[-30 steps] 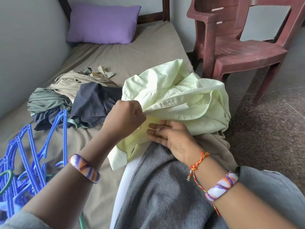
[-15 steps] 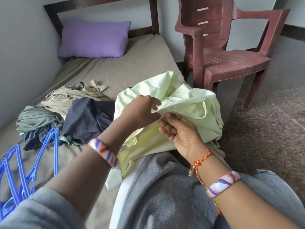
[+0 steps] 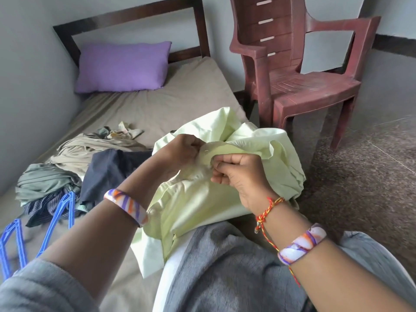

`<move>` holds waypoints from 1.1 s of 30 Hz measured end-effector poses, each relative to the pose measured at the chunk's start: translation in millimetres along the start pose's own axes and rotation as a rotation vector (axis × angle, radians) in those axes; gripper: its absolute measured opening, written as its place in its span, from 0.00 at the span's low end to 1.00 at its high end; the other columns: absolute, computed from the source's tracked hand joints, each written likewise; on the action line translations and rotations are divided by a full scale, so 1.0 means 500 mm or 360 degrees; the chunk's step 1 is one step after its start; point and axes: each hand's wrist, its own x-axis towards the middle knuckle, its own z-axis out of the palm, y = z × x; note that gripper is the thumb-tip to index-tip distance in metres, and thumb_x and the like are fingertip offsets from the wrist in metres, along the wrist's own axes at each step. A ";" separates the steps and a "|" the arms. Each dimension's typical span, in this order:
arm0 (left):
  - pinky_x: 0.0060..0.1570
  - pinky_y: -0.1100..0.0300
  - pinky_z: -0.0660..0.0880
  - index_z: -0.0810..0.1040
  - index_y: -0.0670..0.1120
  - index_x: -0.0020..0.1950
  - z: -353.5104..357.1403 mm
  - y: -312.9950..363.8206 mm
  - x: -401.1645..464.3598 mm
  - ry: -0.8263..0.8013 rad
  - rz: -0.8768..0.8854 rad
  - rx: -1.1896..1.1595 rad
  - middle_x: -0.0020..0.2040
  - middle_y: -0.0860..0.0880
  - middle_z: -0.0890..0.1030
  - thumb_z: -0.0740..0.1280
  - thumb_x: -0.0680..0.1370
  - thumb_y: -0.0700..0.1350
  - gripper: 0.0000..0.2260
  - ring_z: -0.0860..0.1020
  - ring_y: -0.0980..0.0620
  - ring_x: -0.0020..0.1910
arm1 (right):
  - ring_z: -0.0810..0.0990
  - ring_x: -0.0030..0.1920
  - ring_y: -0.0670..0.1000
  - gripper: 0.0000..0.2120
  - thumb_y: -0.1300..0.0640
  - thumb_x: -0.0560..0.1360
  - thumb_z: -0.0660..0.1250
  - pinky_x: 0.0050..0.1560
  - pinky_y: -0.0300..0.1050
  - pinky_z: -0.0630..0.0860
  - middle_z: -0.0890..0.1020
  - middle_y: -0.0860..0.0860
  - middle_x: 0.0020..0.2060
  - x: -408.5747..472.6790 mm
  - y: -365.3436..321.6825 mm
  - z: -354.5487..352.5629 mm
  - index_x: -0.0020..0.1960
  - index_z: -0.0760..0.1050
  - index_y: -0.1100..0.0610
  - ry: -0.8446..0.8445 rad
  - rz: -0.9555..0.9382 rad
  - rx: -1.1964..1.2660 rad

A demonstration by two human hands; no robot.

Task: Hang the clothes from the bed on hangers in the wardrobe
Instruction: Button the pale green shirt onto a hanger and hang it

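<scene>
Shirt (image 3: 202, 199): pale green; crumpled over the person's lap at the bed (image 3: 139, 109) edge
Hands: left hand (image 3: 182, 149) and right hand (image 3: 236, 174) close together, each pinching one fold
Handling: likely light, soft, limp; best held by collar or shoulders
Look: creased, bunched towards the chair (image 3: 304, 82)
Around: clothes pile (image 3: 74, 167) and blue hangers (image 3: 40, 224) lie on the bed to the left

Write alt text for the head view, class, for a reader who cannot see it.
Both hands, left hand and right hand, pinch a pale green shirt over the person's lap at the bed's edge. Other crumpled clothes and blue hangers lie on the bed to the left.
</scene>
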 end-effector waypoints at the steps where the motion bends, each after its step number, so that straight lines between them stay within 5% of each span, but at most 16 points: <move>1: 0.33 0.59 0.70 0.78 0.43 0.38 -0.002 0.001 -0.004 -0.0044 0.0008 -0.0042 0.35 0.44 0.77 0.60 0.78 0.34 0.12 0.73 0.50 0.31 | 0.76 0.30 0.49 0.11 0.73 0.71 0.66 0.32 0.40 0.80 0.79 0.55 0.30 0.003 -0.005 0.001 0.34 0.79 0.61 -0.0003 -0.0026 -0.0089; 3: 0.37 0.58 0.69 0.79 0.41 0.40 -0.006 0.004 -0.006 -0.0109 0.0070 0.0002 0.37 0.44 0.77 0.65 0.78 0.40 0.07 0.72 0.50 0.34 | 0.77 0.29 0.50 0.13 0.73 0.70 0.67 0.32 0.41 0.80 0.80 0.55 0.30 0.008 -0.011 0.001 0.32 0.78 0.60 0.0020 -0.0049 -0.0197; 7: 0.39 0.57 0.69 0.80 0.40 0.44 -0.008 0.015 -0.008 -0.0134 0.0197 0.0127 0.38 0.43 0.78 0.69 0.74 0.36 0.01 0.73 0.50 0.36 | 0.78 0.24 0.49 0.11 0.74 0.69 0.69 0.32 0.42 0.79 0.79 0.55 0.28 0.009 -0.023 0.000 0.38 0.72 0.60 0.0099 -0.0006 0.0009; 11: 0.34 0.66 0.71 0.80 0.44 0.40 0.003 0.018 -0.013 -0.0097 0.0243 0.0064 0.33 0.49 0.78 0.68 0.74 0.34 0.06 0.73 0.57 0.31 | 0.78 0.23 0.46 0.17 0.76 0.69 0.68 0.30 0.40 0.78 0.78 0.58 0.32 0.006 -0.021 -0.005 0.40 0.64 0.57 0.0083 0.0015 0.0314; 15: 0.37 0.60 0.69 0.80 0.44 0.38 0.015 0.011 -0.023 -0.0063 0.0221 -0.0058 0.35 0.45 0.77 0.67 0.76 0.36 0.07 0.71 0.52 0.34 | 0.78 0.24 0.45 0.18 0.76 0.70 0.66 0.30 0.40 0.79 0.78 0.59 0.33 0.002 -0.016 -0.008 0.39 0.62 0.57 0.0047 -0.0013 0.0369; 19: 0.27 0.71 0.63 0.76 0.46 0.35 0.025 0.016 -0.022 0.0056 0.0398 0.0395 0.28 0.53 0.72 0.67 0.76 0.39 0.09 0.67 0.63 0.23 | 0.78 0.24 0.45 0.18 0.76 0.70 0.67 0.30 0.40 0.79 0.78 0.58 0.34 0.000 -0.016 -0.006 0.40 0.63 0.57 0.0074 -0.0002 0.0396; 27: 0.38 0.63 0.72 0.82 0.49 0.39 0.014 0.011 -0.026 0.0133 0.0544 0.0296 0.26 0.60 0.78 0.70 0.71 0.33 0.11 0.72 0.66 0.28 | 0.75 0.23 0.47 0.19 0.76 0.68 0.68 0.29 0.42 0.78 0.76 0.57 0.31 0.001 -0.023 0.001 0.41 0.64 0.56 0.0175 0.0025 0.0317; 33: 0.36 0.72 0.72 0.85 0.42 0.44 0.010 0.022 -0.050 0.0150 0.0519 0.0365 0.31 0.57 0.80 0.72 0.70 0.35 0.05 0.74 0.67 0.28 | 0.75 0.29 0.52 0.19 0.75 0.68 0.68 0.32 0.44 0.78 0.77 0.57 0.32 0.003 -0.011 0.002 0.41 0.64 0.55 0.0190 0.0003 0.0201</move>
